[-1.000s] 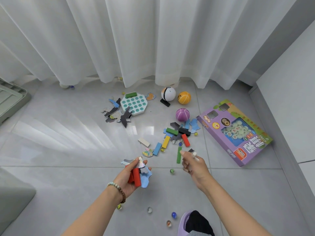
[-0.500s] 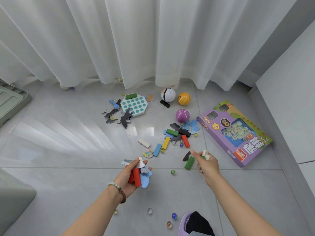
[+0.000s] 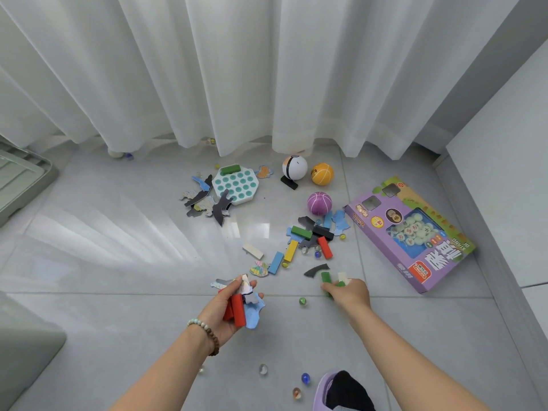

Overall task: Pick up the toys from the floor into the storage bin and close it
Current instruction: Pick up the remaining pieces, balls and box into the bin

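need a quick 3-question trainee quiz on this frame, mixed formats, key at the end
1. True or false: the left hand holds a red block.
2. Which ball lies nearest the purple game box? A orange ball, B purple ball, C white ball.
3. Fill in: the right hand grips a white block and ___ blocks.
Key: 1 true; 2 B; 3 green.

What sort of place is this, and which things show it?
Probably a room in a home: long white curtains hang to a tiled floor strewn with toys, such as the purple ball and a boxed game.
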`<act>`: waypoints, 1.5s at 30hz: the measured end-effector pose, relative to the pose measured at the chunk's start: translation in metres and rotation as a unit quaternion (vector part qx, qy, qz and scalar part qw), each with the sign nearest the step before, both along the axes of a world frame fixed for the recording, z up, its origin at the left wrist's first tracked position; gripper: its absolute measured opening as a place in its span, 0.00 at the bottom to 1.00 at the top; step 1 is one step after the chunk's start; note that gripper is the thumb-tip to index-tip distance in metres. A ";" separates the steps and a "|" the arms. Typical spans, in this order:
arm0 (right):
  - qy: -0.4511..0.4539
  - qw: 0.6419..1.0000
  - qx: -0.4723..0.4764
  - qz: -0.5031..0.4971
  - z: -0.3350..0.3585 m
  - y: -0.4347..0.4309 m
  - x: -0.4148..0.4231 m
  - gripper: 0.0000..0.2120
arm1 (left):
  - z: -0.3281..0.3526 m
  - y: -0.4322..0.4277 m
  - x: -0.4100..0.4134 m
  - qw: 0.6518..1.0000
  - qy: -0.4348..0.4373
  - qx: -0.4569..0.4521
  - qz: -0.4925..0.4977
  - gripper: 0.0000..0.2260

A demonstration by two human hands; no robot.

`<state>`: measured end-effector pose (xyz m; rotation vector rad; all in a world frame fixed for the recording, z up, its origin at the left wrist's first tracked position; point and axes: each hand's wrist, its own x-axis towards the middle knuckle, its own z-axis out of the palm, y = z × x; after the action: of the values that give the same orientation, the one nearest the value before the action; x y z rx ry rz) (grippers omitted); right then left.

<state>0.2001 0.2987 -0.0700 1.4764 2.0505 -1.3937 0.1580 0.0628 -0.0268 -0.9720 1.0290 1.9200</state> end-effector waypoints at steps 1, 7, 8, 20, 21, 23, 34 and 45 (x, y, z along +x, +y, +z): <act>0.025 0.999 -0.035 -0.021 0.005 -0.004 0.000 0.09 | 0.000 0.000 0.000 1.000 0.002 -0.003 0.002 0.09; 0.214 0.936 -0.278 -0.032 0.072 -0.035 -0.021 0.11 | 0.036 0.000 -0.022 0.998 0.045 0.019 0.031 0.14; 0.229 0.927 -0.296 -0.004 0.091 -0.041 -0.028 0.11 | 0.051 -0.004 -0.028 0.997 0.065 0.021 0.034 0.12; 0.181 0.873 -0.334 0.305 0.294 -0.284 -0.100 0.11 | 0.254 -0.235 -0.023 0.957 0.221 -0.061 0.176 0.10; 0.165 0.862 -0.348 0.329 0.298 -0.315 -0.098 0.10 | 0.259 -0.263 -0.013 0.952 0.224 -0.073 0.197 0.10; 0.110 0.846 -0.393 0.343 0.305 -0.376 -0.087 0.08 | 0.264 -0.320 0.012 0.938 0.223 -0.098 0.249 0.11; -0.101 0.809 -0.485 0.316 0.250 -0.647 -0.013 0.17 | 0.205 -0.529 0.146 0.881 0.085 -0.159 0.438 0.10; -0.045 0.826 -0.373 0.420 0.245 -0.620 -0.029 0.21 | 0.206 -0.549 0.151 0.906 0.051 -0.253 0.335 0.21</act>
<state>0.1710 -0.3210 0.1746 0.2331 1.4599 -1.3909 0.3090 -0.4865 0.1796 -1.7085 1.4274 2.3081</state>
